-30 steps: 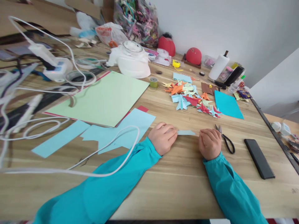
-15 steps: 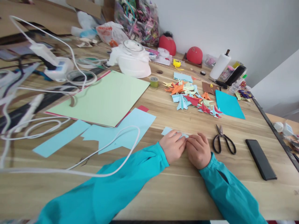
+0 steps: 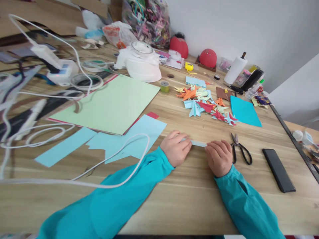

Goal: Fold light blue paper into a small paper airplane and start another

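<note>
A narrow strip of light blue paper (image 3: 198, 143) lies between my two hands, low over the wooden tabletop. My left hand (image 3: 176, 149) is closed on its left end, the fingers bent over and covering most of that part. At the other end, my right hand (image 3: 219, 157) pinches the strip with its fingertips. Just beyond the right hand lie black-handled scissors (image 3: 240, 149), one handle loop partly hidden behind it. Cut pieces of light blue paper (image 3: 149, 132) lie to the left of my left hand.
Folded paper shapes (image 3: 196, 103) in several colours are piled ahead, with a bright blue sheet (image 3: 245, 111) beside them. A black phone (image 3: 278, 170) lies right. Pale green sheets (image 3: 107, 103) lie left. A white cable (image 3: 124, 184) loops across my left sleeve.
My hands were together on the paper and have moved apart, left hand leftward and right hand rightward. The paper now shows as a thin strip between them.
</note>
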Demonstrator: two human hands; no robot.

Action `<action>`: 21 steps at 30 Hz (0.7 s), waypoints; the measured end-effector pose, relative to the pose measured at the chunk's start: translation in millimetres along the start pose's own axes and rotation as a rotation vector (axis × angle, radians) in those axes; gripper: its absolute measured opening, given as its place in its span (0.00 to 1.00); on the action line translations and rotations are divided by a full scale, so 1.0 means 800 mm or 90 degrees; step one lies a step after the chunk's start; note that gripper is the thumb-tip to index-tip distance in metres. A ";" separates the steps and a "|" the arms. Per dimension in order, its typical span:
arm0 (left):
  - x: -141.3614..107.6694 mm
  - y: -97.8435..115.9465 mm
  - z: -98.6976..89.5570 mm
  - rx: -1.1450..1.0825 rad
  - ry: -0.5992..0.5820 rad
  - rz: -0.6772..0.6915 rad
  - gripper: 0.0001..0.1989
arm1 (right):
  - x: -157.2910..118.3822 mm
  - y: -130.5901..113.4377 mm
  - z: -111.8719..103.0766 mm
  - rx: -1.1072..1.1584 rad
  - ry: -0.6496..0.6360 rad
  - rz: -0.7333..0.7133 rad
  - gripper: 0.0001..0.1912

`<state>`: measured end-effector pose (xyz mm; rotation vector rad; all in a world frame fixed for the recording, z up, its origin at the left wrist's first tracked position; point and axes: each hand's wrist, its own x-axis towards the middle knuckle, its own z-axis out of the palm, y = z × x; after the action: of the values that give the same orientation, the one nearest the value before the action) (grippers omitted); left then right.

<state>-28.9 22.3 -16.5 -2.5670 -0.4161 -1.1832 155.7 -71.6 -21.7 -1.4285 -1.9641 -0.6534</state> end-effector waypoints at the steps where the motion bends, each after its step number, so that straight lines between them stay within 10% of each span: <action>1: 0.000 -0.003 -0.001 0.002 0.005 -0.007 0.06 | 0.000 0.002 0.000 -0.004 0.004 0.006 0.08; 21: -0.007 -0.040 -0.004 0.051 0.020 -0.078 0.06 | 0.005 0.014 -0.002 -0.022 0.040 0.034 0.07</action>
<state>-46.8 49.6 -14.7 -2.4814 -0.6094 -1.2200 166.1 -67.0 -17.5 -1.4574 -1.8686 -0.7026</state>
